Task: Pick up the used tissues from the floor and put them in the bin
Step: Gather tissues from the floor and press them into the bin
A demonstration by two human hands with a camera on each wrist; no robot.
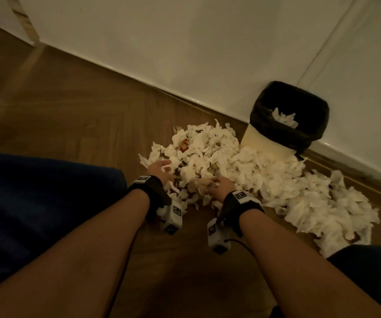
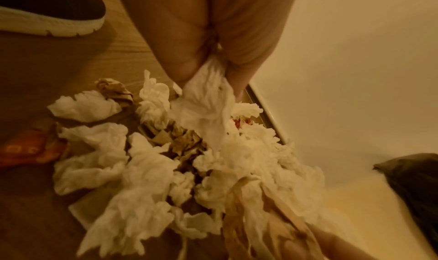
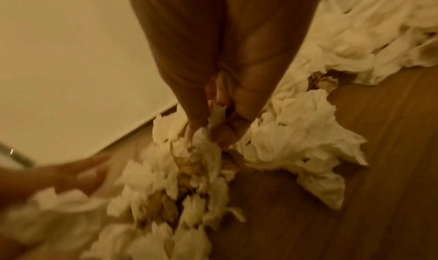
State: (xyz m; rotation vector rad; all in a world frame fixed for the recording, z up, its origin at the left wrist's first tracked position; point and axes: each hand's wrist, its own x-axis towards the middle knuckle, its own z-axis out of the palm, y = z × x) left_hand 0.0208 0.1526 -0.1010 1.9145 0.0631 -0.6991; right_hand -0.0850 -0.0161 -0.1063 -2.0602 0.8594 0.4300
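Observation:
A big heap of crumpled white tissues (image 1: 219, 154) lies on the wooden floor, stretching right to a second mound (image 1: 322, 203). The cream bin (image 1: 265, 143), lined with a black bag (image 1: 299, 134), stands against the wall at the heap's far right and holds some tissue (image 1: 284, 118). My left hand (image 1: 162, 168) is at the heap's near left edge; in the left wrist view it (image 2: 208, 73) pinches a white tissue (image 2: 203, 103) between thumb and fingers. My right hand (image 1: 217, 183) is buried in the near middle, and its fingers (image 3: 241, 112) grip a bunch of tissues (image 3: 201, 151).
White walls meet in a corner behind the bin. My shoe (image 2: 47, 16) and an orange wrapper (image 2: 31, 151) sit left of the heap. Brown paper scraps (image 2: 184, 142) are mixed among the tissues. My blue-clad knees (image 1: 35, 203) flank my arms.

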